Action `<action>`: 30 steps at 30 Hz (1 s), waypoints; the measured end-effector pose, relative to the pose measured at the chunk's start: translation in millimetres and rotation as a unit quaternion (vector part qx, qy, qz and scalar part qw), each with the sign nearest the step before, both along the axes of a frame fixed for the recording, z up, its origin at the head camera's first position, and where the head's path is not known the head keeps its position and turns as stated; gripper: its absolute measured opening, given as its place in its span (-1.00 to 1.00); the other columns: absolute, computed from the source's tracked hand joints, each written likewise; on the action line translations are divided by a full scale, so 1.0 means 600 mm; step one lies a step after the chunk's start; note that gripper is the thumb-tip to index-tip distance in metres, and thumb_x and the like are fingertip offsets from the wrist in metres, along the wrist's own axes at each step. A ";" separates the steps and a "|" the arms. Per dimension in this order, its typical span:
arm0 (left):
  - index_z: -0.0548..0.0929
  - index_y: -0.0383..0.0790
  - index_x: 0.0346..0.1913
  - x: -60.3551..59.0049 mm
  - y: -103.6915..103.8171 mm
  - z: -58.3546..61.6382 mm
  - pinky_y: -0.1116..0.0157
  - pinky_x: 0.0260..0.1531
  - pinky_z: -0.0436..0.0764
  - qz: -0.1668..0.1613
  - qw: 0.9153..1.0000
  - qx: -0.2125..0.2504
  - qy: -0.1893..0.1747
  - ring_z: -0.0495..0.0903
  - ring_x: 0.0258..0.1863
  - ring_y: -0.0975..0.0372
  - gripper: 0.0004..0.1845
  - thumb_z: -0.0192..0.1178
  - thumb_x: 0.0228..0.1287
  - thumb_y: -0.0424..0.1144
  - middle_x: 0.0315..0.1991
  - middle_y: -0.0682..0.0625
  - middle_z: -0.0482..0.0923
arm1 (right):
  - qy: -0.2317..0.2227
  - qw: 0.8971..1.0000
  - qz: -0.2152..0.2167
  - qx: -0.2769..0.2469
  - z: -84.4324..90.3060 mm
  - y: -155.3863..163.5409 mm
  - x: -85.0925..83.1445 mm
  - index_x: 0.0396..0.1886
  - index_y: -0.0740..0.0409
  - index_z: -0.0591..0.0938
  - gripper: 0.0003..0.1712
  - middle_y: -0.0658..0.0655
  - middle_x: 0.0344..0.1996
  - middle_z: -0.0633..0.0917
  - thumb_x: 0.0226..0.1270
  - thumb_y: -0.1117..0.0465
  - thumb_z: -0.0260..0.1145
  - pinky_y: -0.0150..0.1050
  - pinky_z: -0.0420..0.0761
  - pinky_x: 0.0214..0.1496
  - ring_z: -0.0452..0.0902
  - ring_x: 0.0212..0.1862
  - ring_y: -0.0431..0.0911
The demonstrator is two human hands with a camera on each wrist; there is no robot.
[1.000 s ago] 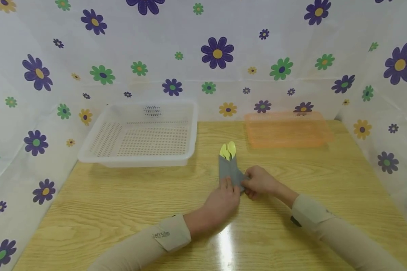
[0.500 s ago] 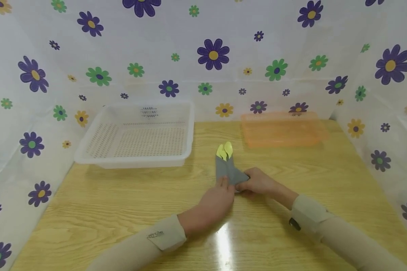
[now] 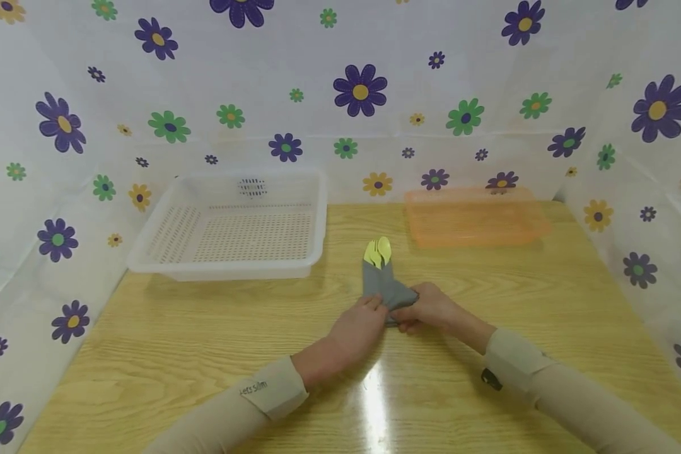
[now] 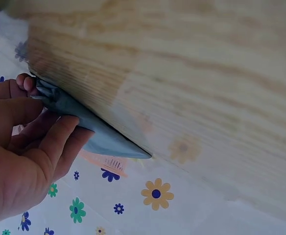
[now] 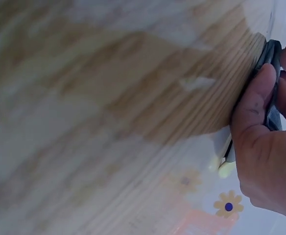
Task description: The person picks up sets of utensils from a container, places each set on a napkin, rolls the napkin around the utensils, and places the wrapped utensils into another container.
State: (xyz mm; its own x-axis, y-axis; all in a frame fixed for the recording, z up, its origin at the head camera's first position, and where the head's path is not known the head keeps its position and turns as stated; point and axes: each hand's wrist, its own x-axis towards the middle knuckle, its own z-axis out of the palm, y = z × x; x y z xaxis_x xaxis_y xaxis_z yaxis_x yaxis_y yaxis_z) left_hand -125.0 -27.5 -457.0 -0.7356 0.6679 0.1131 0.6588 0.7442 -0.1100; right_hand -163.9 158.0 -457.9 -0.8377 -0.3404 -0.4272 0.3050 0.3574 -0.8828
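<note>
Left hand (image 3: 356,326): fingers curled, tips pressing the near left edge of the grey napkin (image 3: 384,289). Right hand (image 3: 431,309): fingers and thumb pinch the napkin's right fold, closed tight on the cloth. Napkin lies on the wooden table (image 3: 204,353) between both sets of fingertips, wrapped around yellow-green plastic cutlery (image 3: 378,253) protruding just beyond them. Left sleeve (image 3: 261,394) carries small print, unreadable. Beyond the fingers: white perforated basket (image 3: 147,252) far left, orange tray (image 3: 477,217) far right.

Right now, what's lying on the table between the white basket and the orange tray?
In the head view, only bare wooden table lies between the white basket and the orange tray; the yellow cutlery tips in the grey napkin sit nearer the person.
</note>
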 end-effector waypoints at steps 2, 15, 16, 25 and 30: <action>0.65 -0.26 -0.16 -0.002 0.000 0.000 0.39 -0.01 0.61 -0.007 1.000 -0.004 0.004 0.61 0.04 0.14 -0.90 0.27 0.29 -0.40 0.02 -0.10 0.62 | 0.018 1.000 -0.002 0.012 0.000 0.000 0.003 -0.22 0.43 0.55 -0.74 0.17 -0.58 0.70 0.16 0.41 0.42 -0.25 0.70 -0.41 0.67 -0.52 -0.12; 0.55 -0.26 0.11 -0.028 -0.009 0.002 0.26 -0.28 0.70 -0.017 0.997 0.047 -0.061 0.55 0.00 0.00 -0.72 0.17 0.38 -0.42 0.26 -0.11 0.48 | 0.027 0.999 -0.015 -0.014 0.004 0.004 0.018 -0.07 0.48 0.50 -0.67 0.19 -0.55 0.68 0.22 0.47 0.38 -0.24 0.70 -0.41 0.64 -0.53 -0.14; 0.54 -0.25 0.17 -0.030 -0.010 0.002 0.25 -0.30 0.70 -0.025 0.997 0.040 -0.062 0.54 0.00 -0.01 -0.68 0.15 0.39 -0.42 0.28 -0.11 0.46 | 0.023 0.999 -0.015 -0.016 0.004 0.004 0.018 -0.06 0.48 0.50 -0.67 0.19 -0.54 0.68 0.23 0.47 0.38 -0.23 0.70 -0.41 0.64 -0.52 -0.14; 0.58 -0.22 0.17 -0.049 -0.012 0.003 0.36 -0.44 0.64 -0.092 0.995 -0.045 0.018 0.51 -0.13 0.06 -0.68 0.17 0.44 -0.23 0.25 -0.08 0.52 | -0.020 0.999 -0.033 -0.029 -0.002 0.010 0.014 -0.10 0.51 0.51 -0.74 0.16 -0.57 0.67 0.30 0.44 0.32 -0.28 0.70 -0.40 0.65 -0.56 -0.17; 0.56 -0.22 0.10 -0.062 -0.007 0.010 0.33 -0.40 0.67 -0.094 0.993 -0.066 -0.024 0.52 -0.07 0.05 -0.73 0.15 0.44 -0.20 0.25 -0.08 0.50 | -0.030 0.997 -0.039 -0.053 -0.004 0.011 0.015 -0.19 0.53 0.52 -0.84 0.14 -0.61 0.68 0.35 0.45 0.26 -0.30 0.69 -0.42 0.65 -0.58 -0.18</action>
State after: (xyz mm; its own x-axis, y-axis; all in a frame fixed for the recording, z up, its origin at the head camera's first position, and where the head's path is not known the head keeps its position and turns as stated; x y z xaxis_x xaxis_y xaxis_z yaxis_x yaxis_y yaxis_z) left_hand -162.2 -31.8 -451.2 -0.5996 0.8002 -0.0156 0.7910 0.5895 -0.1638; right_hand -154.8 164.3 -460.4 -0.8371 -0.3208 -0.4431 0.3827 0.2353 -0.8934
